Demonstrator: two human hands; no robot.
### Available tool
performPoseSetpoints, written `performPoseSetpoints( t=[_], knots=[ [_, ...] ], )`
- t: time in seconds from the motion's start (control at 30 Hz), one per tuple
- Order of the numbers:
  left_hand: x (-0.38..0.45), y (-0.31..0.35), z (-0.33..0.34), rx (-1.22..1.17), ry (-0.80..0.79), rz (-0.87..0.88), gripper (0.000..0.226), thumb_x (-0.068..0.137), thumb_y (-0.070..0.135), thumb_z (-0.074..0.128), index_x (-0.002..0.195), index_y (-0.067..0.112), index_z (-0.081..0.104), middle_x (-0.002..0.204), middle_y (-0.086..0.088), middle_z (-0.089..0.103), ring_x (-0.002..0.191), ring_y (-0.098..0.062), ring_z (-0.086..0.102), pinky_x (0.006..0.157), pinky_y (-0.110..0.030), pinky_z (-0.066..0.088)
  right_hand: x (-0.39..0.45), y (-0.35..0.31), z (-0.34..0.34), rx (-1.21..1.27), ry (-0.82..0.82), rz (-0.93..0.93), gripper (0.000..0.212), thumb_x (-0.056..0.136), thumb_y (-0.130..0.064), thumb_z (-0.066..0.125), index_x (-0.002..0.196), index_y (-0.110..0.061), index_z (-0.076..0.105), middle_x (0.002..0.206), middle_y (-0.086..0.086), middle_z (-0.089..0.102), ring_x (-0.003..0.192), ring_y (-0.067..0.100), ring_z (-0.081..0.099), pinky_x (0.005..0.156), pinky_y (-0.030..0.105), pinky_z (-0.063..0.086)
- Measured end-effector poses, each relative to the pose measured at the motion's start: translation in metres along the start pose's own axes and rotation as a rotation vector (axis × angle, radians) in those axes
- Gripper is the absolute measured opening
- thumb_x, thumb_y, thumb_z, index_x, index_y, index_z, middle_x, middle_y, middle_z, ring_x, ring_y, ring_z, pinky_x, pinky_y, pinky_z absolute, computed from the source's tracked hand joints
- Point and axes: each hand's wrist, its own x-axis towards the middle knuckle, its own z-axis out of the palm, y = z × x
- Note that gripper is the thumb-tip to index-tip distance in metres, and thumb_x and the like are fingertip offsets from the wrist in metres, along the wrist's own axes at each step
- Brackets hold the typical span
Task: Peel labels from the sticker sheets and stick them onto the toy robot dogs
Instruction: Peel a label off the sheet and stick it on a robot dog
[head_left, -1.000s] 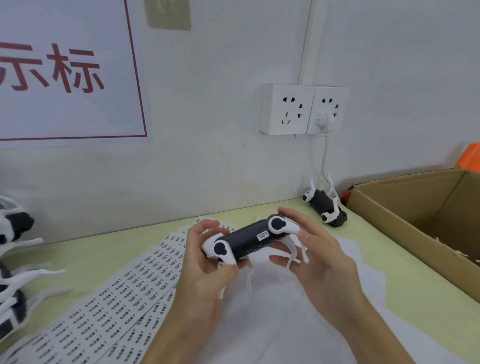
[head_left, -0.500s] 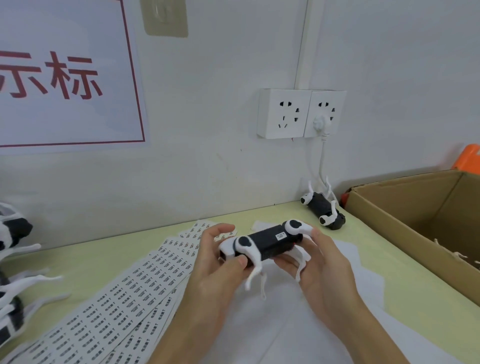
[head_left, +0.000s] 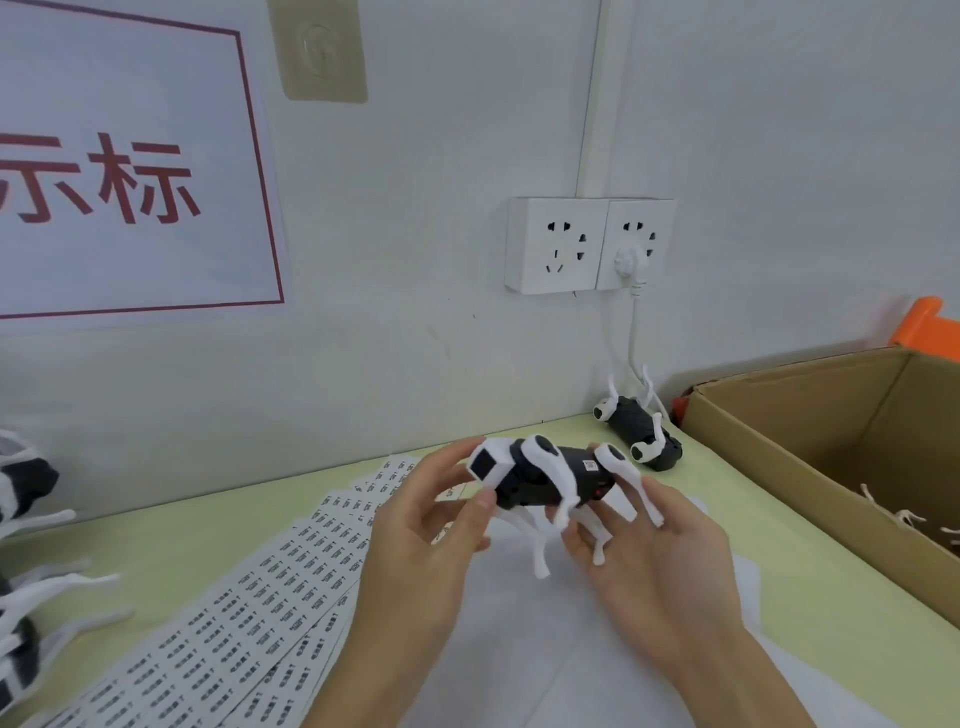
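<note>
I hold a black-and-white toy robot dog above the table, legs down, a small white label on its black flank. My left hand pinches its head end between thumb and fingers. My right hand cups its rear and hind legs from below. Sticker sheets with rows of small printed labels fan out on the green table to the left. Another robot dog lies on its back by the wall.
A large open cardboard box stands at the right, with white legs showing inside. More robot dogs lie at the left edge. White paper covers the table under my hands. Wall sockets with a plugged cable are above the far dog.
The dog has been turned from lying sideways to nearly upright, legs down, and shifted right. My left thumb slid towards its head; my right hand now supports its rear.
</note>
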Motion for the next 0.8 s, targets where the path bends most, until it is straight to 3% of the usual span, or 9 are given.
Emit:
performPoseSetpoints(
  t=[0.07, 0.2, 0.3, 0.37, 0.47, 0.53, 0.63, 0.73, 0.8],
  knots=[
    [0.003, -0.005, -0.004, -0.004, 0.060, -0.075, 0.034, 0.094, 0.017, 0.068, 0.106, 0.049, 0.073, 0.101, 0.010, 0.073, 0.082, -0.015, 0.073, 0.065, -0.021, 0.056, 0.000, -0.001, 0.000, 0.032, -0.066, -0.046, 0.031, 0.096, -0.018, 0.047, 0.109, -0.002, 0.071, 0.113, 0.021, 0.067, 0.092, 0.039, 0.067, 0.079, 0.043, 0.057],
    [0.007, -0.009, -0.009, -0.198, 0.142, -0.242, 0.035, 0.102, 0.009, 0.054, 0.106, 0.035, 0.077, 0.098, -0.004, 0.077, 0.077, -0.024, 0.074, 0.060, -0.024, 0.056, 0.001, 0.001, 0.001, 0.046, -0.182, -0.062, 0.044, 0.088, -0.011, 0.049, 0.128, 0.005, 0.059, 0.124, 0.021, 0.062, 0.113, 0.042, 0.061, 0.096, 0.048, 0.052],
    [0.006, -0.010, -0.010, -0.371, 0.123, -0.323, 0.025, 0.095, 0.025, 0.058, 0.112, 0.021, 0.076, 0.108, -0.013, 0.074, 0.097, -0.042, 0.070, 0.075, -0.042, 0.058, 0.000, 0.002, -0.001, 0.000, -0.257, -0.068, 0.053, 0.075, -0.002, 0.057, 0.127, -0.002, 0.065, 0.133, 0.021, 0.060, 0.124, 0.042, 0.057, 0.110, 0.050, 0.041],
    [0.004, -0.009, -0.010, -0.385, 0.075, -0.327, 0.036, 0.082, 0.035, 0.063, 0.111, 0.018, 0.075, 0.110, -0.014, 0.073, 0.103, -0.044, 0.068, 0.084, -0.048, 0.056, -0.001, 0.003, -0.002, -0.065, -0.311, -0.065, 0.055, 0.070, 0.000, 0.060, 0.123, -0.009, 0.069, 0.130, 0.012, 0.064, 0.122, 0.034, 0.061, 0.104, 0.041, 0.050],
    [0.002, -0.010, -0.010, -0.387, 0.063, -0.326, 0.038, 0.084, 0.026, 0.063, 0.119, 0.013, 0.069, 0.110, -0.010, 0.075, 0.101, -0.038, 0.071, 0.095, -0.052, 0.052, -0.003, 0.003, -0.002, -0.186, -0.376, -0.040, 0.069, 0.060, 0.004, 0.071, 0.125, -0.018, 0.070, 0.130, 0.002, 0.066, 0.118, 0.023, 0.065, 0.092, 0.029, 0.055],
    [0.001, -0.010, -0.011, -0.419, 0.070, -0.333, 0.036, 0.090, 0.019, 0.059, 0.125, 0.013, 0.066, 0.110, -0.008, 0.075, 0.104, -0.038, 0.071, 0.100, -0.054, 0.049, -0.002, 0.002, -0.003, -0.226, -0.429, -0.031, 0.081, 0.052, 0.000, 0.080, 0.129, -0.020, 0.067, 0.134, 0.003, 0.063, 0.120, 0.023, 0.063, 0.100, 0.034, 0.052],
    [0.000, -0.010, -0.014, -0.451, 0.079, -0.327, 0.042, 0.084, 0.021, 0.061, 0.125, 0.014, 0.066, 0.115, -0.012, 0.074, 0.103, -0.038, 0.071, 0.093, -0.051, 0.053, 0.000, 0.003, -0.005, -0.285, -0.467, -0.032, 0.086, 0.054, -0.001, 0.083, 0.135, -0.023, 0.062, 0.138, 0.003, 0.059, 0.119, 0.023, 0.062, 0.110, 0.043, 0.039],
    [0.000, -0.010, -0.017, -0.411, 0.070, -0.287, 0.045, 0.079, 0.026, 0.066, 0.122, 0.015, 0.067, 0.113, -0.015, 0.073, 0.101, -0.039, 0.072, 0.092, -0.049, 0.054, 0.001, 0.002, -0.006, -0.335, -0.466, -0.036, 0.081, 0.061, -0.003, 0.077, 0.137, -0.024, 0.059, 0.138, 0.005, 0.058, 0.120, 0.025, 0.061, 0.105, 0.043, 0.047],
    [0.001, -0.011, -0.019, -0.356, 0.113, -0.243, 0.045, 0.071, 0.032, 0.073, 0.114, 0.018, 0.071, 0.108, -0.012, 0.074, 0.093, -0.031, 0.075, 0.078, -0.041, 0.059, 0.001, 0.000, -0.007, -0.391, -0.423, -0.045, 0.072, 0.067, -0.007, 0.077, 0.136, -0.023, 0.061, 0.137, 0.005, 0.060, 0.123, 0.029, 0.060, 0.105, 0.047, 0.047]
  ],
)
